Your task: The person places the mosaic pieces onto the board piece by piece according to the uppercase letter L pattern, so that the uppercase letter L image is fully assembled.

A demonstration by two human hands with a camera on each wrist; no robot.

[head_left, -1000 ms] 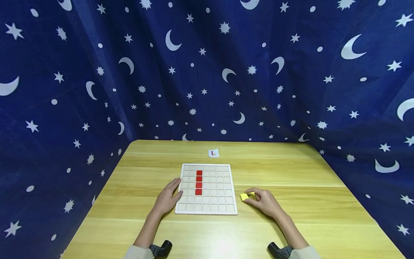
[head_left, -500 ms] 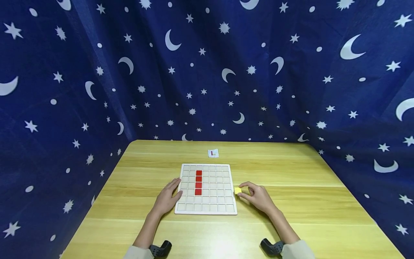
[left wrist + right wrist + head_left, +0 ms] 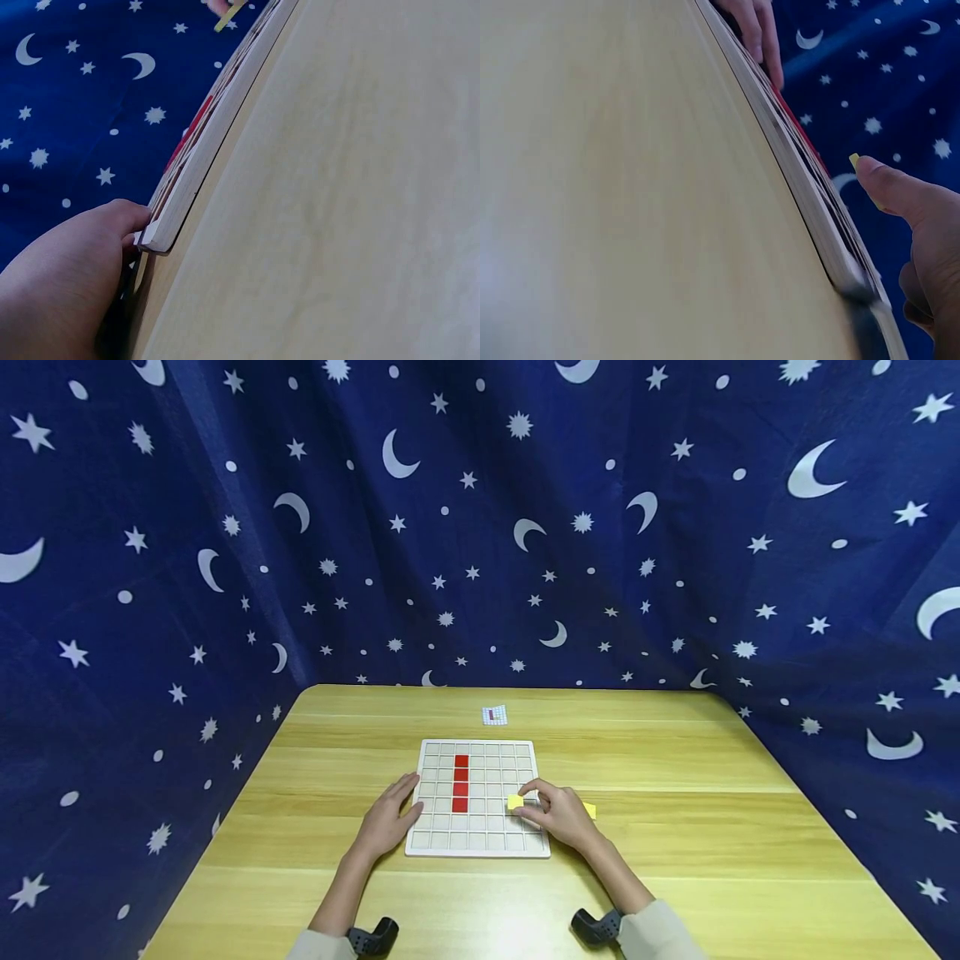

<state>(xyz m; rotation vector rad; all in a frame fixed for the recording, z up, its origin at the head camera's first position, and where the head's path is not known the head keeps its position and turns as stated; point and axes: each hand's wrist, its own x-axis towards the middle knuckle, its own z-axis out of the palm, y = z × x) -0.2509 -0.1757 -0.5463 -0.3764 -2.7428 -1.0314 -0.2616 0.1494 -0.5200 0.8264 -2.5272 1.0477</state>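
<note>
My right hand (image 3: 561,812) pinches a yellow square tile (image 3: 514,802) between thumb and fingers, above the right part of a white grid board (image 3: 497,841). In the right wrist view the tile's thin edge (image 3: 854,159) shows at the thumb tip, above the board's surface. On the board, several red square tiles (image 3: 461,789) form a column left of its middle. My left hand (image 3: 386,821) rests at the board's left edge, fingers loosely extended and thumb at the rim. Another yellow piece (image 3: 590,810) lies on the table, partly hidden behind my right hand.
A small card (image 3: 494,716) with a printed grid and coloured marks lies beyond the board. The light wooden table (image 3: 637,743) ends at a dark blue curtain (image 3: 480,610) with moons and stars. Black devices (image 3: 597,928) are strapped on both wrists.
My right hand has picked up a yellow tile from the table right of the board and carried it left over the grid. The left hand and red tiles stay put.
</note>
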